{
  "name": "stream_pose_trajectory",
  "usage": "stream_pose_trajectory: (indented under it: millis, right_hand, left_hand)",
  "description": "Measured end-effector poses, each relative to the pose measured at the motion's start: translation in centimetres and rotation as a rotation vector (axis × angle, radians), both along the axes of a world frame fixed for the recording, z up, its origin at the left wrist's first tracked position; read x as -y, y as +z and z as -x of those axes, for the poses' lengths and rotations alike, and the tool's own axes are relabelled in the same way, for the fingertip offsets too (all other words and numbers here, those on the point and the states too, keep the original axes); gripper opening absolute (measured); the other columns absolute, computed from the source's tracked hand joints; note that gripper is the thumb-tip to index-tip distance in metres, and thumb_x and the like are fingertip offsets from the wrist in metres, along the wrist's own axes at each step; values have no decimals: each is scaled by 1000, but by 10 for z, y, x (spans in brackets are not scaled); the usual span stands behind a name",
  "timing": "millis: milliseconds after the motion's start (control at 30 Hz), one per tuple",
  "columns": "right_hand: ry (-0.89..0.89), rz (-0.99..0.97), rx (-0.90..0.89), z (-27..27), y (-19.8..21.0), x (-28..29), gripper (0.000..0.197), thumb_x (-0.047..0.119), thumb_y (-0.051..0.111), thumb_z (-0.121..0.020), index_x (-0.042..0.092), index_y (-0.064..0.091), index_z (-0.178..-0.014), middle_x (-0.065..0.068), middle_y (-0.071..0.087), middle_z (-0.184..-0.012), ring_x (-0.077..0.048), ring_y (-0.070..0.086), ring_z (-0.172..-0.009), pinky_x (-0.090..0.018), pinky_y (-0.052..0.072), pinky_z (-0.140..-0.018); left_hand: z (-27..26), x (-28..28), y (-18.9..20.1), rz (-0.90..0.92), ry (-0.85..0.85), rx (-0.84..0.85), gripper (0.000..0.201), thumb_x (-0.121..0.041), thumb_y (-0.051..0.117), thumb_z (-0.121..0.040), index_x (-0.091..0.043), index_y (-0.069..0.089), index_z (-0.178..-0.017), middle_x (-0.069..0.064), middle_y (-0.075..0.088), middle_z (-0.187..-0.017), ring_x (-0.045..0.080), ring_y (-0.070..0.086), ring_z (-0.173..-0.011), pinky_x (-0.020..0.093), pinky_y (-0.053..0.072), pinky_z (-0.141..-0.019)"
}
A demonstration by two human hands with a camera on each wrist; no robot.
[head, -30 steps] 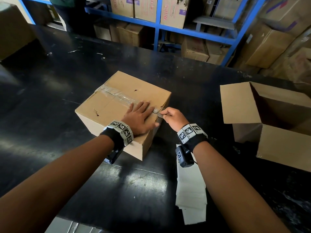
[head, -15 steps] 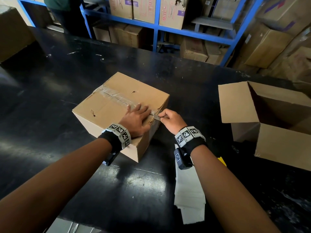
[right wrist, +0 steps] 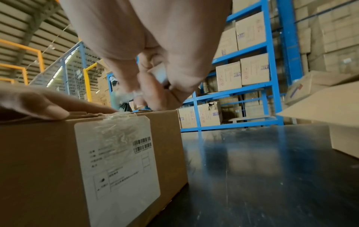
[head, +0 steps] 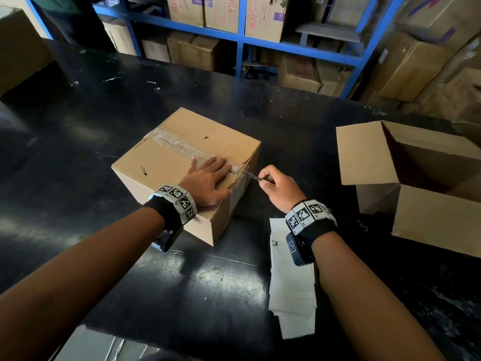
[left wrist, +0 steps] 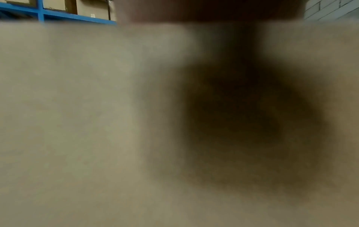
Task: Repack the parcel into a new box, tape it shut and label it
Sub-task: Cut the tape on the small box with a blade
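Note:
A sealed brown parcel box [head: 166, 162] with clear tape along its top seam sits mid-table. My left hand [head: 208, 178] lies flat on its near right top. Just off the box's right edge, my right hand [head: 270, 183] pinches a thin clear strip [head: 253, 176], apparently tape, that runs back to the seam. In the right wrist view the box [right wrist: 38, 169] carries a white shipping label [right wrist: 120, 161] on its side, and my right hand [right wrist: 155, 92] pinches above the edge. The left wrist view shows only blurred cardboard [left wrist: 77, 122]. An open box [head: 429, 214] stands at the right.
A stack of white sheets [head: 291, 282] lies on the black table [head: 130, 256] under my right wrist. Blue shelving [head: 242, 43] full of cartons lines the far side. A large carton [head: 18, 48] stands at the far left, with a person [head: 73, 11] behind it.
My right hand has drawn slightly right, away from the box edge, and more of the thin strip shows between it and the seam. The left hand stays flat on the box.

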State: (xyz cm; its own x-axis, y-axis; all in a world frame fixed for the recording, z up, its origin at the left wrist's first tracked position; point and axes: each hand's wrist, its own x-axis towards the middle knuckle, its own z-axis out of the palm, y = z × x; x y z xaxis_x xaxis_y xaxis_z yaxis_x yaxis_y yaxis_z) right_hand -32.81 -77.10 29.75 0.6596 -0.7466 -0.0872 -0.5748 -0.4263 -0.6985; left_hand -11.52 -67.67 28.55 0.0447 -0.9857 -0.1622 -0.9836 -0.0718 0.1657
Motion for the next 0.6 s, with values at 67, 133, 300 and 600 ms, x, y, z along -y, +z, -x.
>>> stream_pose_trajectory:
  millis: [67, 133, 300, 600]
  right_hand:
    - [36, -15, 20, 3, -2, -2, 12, 24, 54, -94, 22, 58, -105, -2, 60, -96, -18, 58, -88, -30, 46, -77]
    - [65, -8, 22, 4, -4, -5, 15, 26, 59, -90, 24, 63, -105, -2, 58, -95, -15, 55, -85, -25, 42, -75]
    - [106, 10, 38, -1, -7, -8, 14, 25, 64, -87, 23, 68, -100, -7, 60, -95, -16, 57, -84, -25, 48, -76]
    - [134, 23, 39, -8, -12, -7, 11, 26, 65, -85, 25, 68, -95, -4, 58, -90, -13, 55, -79, -22, 42, -72]
  left_hand:
    - [-3, -5, -1, 19, 9, -20, 88, -71, 22, -77, -26, 8, -152, -1, 2, -160, 19, 0, -147, 57, -5, -116]
    - [-5, -8, -4, 29, 13, -23, 98, -80, 15, -70, -25, 8, -152, -2, 2, -160, 18, -1, -147, 57, -5, -116]
    - [-6, -10, -7, 42, 20, -27, 100, -79, 15, -67, -25, 9, -151, -2, 2, -160, 17, -1, -147, 57, -7, -115]
    - [-2, -8, -6, 78, 44, -63, 99, -69, 20, -63, -22, 20, -150, -1, 12, -160, 19, 6, -147, 60, -3, -114]
